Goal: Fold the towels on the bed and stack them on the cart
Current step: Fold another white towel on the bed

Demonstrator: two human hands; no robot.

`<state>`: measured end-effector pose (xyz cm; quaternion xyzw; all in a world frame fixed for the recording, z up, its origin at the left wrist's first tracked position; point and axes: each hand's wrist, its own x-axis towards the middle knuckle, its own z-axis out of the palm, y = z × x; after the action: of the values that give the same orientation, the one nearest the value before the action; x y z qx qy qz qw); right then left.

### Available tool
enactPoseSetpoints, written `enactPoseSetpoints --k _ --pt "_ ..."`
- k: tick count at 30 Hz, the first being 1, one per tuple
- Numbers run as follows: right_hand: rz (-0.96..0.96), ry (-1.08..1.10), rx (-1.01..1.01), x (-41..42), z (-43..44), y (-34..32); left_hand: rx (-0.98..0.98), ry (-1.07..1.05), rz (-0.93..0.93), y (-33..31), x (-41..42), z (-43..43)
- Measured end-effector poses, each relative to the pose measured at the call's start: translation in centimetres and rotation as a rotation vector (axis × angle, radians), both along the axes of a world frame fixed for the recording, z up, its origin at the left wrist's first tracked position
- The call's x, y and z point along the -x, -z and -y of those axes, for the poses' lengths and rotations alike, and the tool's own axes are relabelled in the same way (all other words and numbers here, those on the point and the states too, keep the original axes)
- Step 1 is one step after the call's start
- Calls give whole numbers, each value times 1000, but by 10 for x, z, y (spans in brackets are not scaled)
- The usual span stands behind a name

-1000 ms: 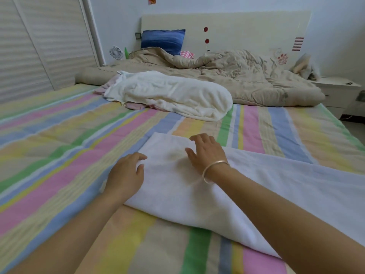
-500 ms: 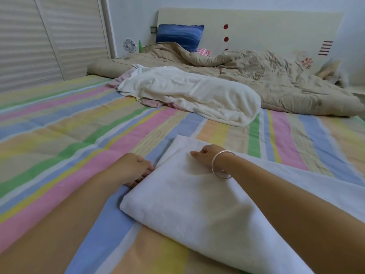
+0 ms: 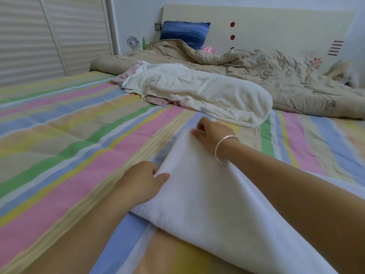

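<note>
A folded white terry towel point(image 3: 207, 210) lies low and right of centre on the pastel-striped bed point(image 3: 69, 155). The left hand point(image 3: 141, 182) grips its near edge, and the right hand point(image 3: 212, 136) pinches its far corner.

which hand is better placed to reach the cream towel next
Right, probably: the right hand pinches the far corner of the white towel, close to the cream towel; the left hand holds the nearer corner, farther back.
</note>
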<state>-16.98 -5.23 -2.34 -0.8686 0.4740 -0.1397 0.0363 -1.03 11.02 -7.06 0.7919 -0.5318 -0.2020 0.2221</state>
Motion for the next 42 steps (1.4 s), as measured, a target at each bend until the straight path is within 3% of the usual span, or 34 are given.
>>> enactPoseSetpoints --k 6,8,12,17,22,25,34,37,42 --pt "-95 -14 -83 -7 5 43 -14 -82 134 5 12 -9" --pt "-63 -11 -91 -7 4 53 -46 -90 235 2 18 -13" --pt "-23 -64 72 -7 -2 46 -74 -88 614 -7 33 -15" --pt "-56 -11 -17 29 -49 34 -27 31 724 -20 52 2" --pt "-165 114 -269 147 -109 33 249 304 374 -15 123 3" --pt "-289 189 -322 228 -129 37 274 455 196 -9 184 -2" --pt "-291 629 -381 459 -152 35 293 805 70 -6 389 -19" --pt "-205 800 -346 533 -163 26 289 837 110 -4 440 -19" --pt "220 951 -400 586 -178 30 105 800 295 11 497 -15"
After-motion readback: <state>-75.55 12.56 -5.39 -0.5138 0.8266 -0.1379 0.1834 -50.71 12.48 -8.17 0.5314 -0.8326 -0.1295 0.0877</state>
